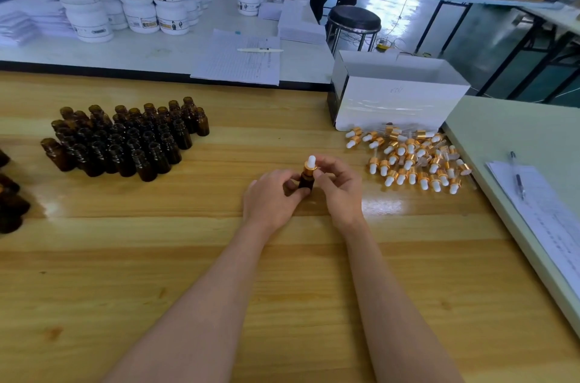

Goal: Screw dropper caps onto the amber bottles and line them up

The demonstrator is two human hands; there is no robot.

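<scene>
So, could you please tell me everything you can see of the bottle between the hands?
The amber bottle is small, dark brown and glassy, held upright over the wooden table. A dropper cap with a gold collar and white bulb sits on its neck. The left hand grips its body; the right hand pinches the cap. Its base is hidden.

The wooden table [188, 257] is showing a smooth, glossy varnish. Each amber bottle [202, 123] is presenting glossy brown glass, while each dropper cap [390, 179] is combining a shiny gold metallic collar with a matt white bulb. The far box [398, 100] is displaying matt white card.
</scene>
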